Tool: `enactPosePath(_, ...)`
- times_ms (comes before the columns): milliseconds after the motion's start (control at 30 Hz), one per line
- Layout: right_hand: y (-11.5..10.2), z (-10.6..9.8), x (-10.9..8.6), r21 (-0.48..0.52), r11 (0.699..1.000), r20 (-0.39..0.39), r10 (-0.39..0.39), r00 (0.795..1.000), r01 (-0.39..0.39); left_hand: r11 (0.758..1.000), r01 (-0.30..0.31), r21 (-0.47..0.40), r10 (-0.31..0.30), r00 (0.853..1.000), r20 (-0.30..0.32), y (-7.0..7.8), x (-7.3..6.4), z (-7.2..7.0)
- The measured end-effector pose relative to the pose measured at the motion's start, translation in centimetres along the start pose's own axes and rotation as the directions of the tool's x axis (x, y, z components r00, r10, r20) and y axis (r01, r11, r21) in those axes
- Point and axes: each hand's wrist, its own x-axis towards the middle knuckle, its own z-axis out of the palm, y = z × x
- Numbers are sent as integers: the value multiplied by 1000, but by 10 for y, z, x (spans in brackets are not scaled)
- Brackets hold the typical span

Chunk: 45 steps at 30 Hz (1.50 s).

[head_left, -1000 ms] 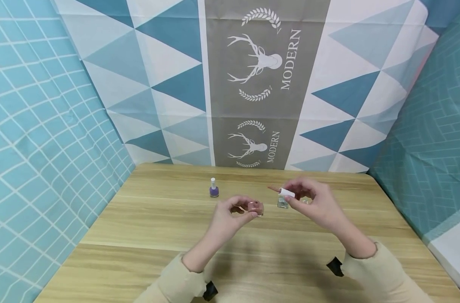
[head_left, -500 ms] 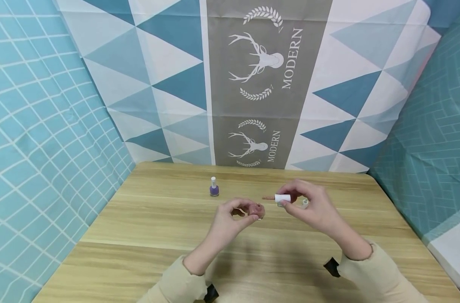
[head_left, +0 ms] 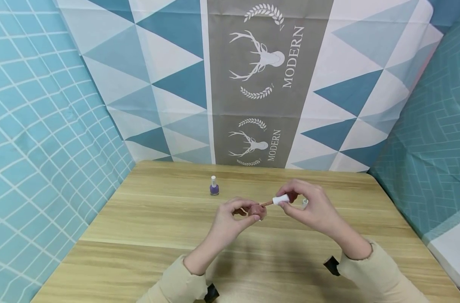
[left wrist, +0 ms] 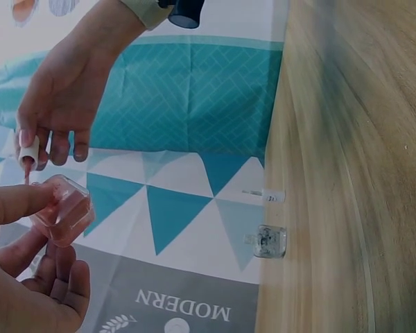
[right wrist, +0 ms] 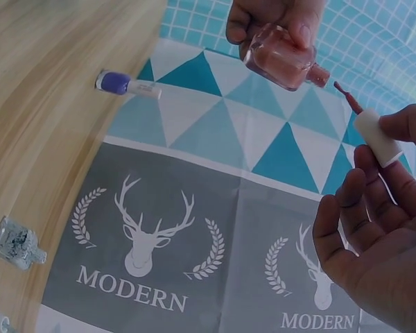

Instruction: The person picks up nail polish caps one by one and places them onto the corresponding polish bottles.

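My left hand (head_left: 231, 216) pinches a small glass nail polish bottle (right wrist: 281, 57) of pinkish-brown polish between thumb and fingers, above the table. The bottle is uncapped and tilts with its neck toward the right hand. In my right hand (head_left: 311, 206) is the white cap (right wrist: 378, 137), pinched by thumb and fingers. From the cap a polish-coated brush (right wrist: 353, 103) points at the bottle's mouth. In the right wrist view a narrow gap shows between brush tip and mouth; in the head view they seem to meet.
A capped purple nail polish bottle (head_left: 214, 190) stands at the back of the wooden table (head_left: 158, 219). Farther right is an uncapped clear bottle (left wrist: 270, 241), with a separate white cap and brush (left wrist: 273, 196) beside it. Patterned cloths hang behind and along both sides.
The right hand has brought the cap and brush leftward and slightly down, up to the bottle's mouth. The left hand has shifted slightly right, still pinching the bottle.
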Motion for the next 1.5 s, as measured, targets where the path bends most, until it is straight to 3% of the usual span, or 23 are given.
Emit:
enactPosePath(667, -1, 3, 3, 20, 998, 34, -68, 997, 67, 999, -14, 48, 11, 998, 55, 3, 1, -1)
enactPosePath(767, -1, 3, 3, 47, 998, 48, -44, 998, 42, 999, -10, 43, 8, 998, 61, 4, 0, -1)
enactPosePath(967, 0, 2, 3, 180, 978, 128, 83, 988, -105, 1000, 6, -1, -6, 996, 86, 3, 0, 1)
enactPosePath(1067, 1, 3, 4, 199, 970, 152, 107, 983, -137, 999, 29, -23, -26, 994, 106, 4, 0, 2)
enactPosePath(1500, 1, 2, 7, 73, 997, 114, -28, 993, 20, 996, 87, -28, -83, 988, 128, 5, 0, 2)
